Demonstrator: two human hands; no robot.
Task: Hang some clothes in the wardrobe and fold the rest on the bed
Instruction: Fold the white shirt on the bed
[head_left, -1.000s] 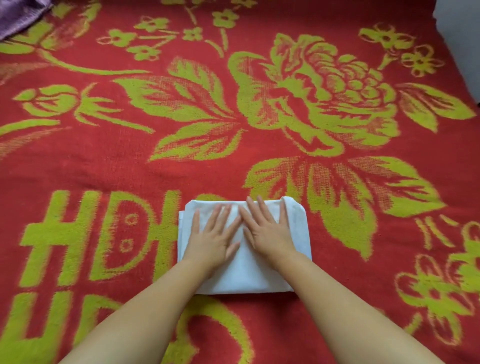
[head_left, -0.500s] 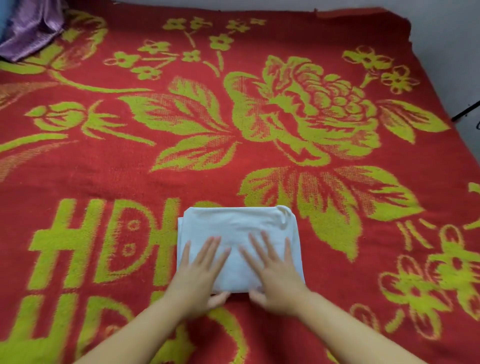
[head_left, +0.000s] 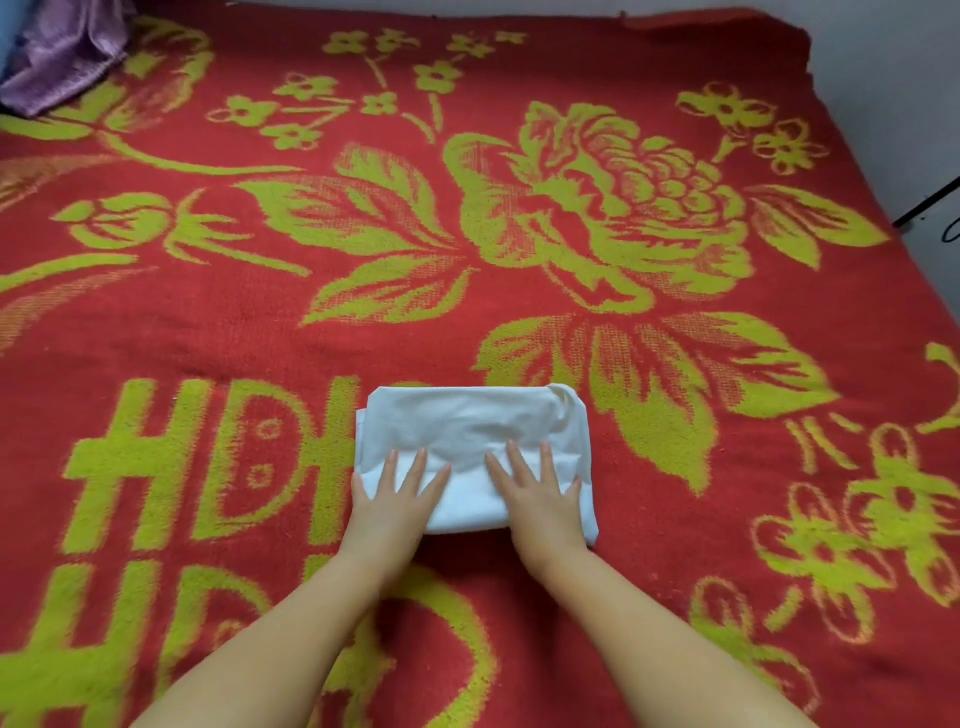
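Note:
A white folded garment (head_left: 472, 431) lies on the red and green flowered blanket (head_left: 519, 322) covering the bed, just in front of me. My left hand (head_left: 395, 501) and my right hand (head_left: 540, 501) sit side by side on its near edge. The fingers are spread on top of the cloth, while both thumbs are hidden under the edge. That near edge is raised slightly off the blanket, with a shadow beneath it. No wardrobe or hanger is in view.
A purple cloth (head_left: 62, 52) lies bunched at the far left corner of the bed. The bed's right edge (head_left: 883, 171) runs along a pale wall, where a dark rod (head_left: 930, 205) pokes in.
Both hands slid back from the middle of the white garment to its near edge. The thumbs went under that edge and it lifted a little. The view tilted up, showing more of the bed.

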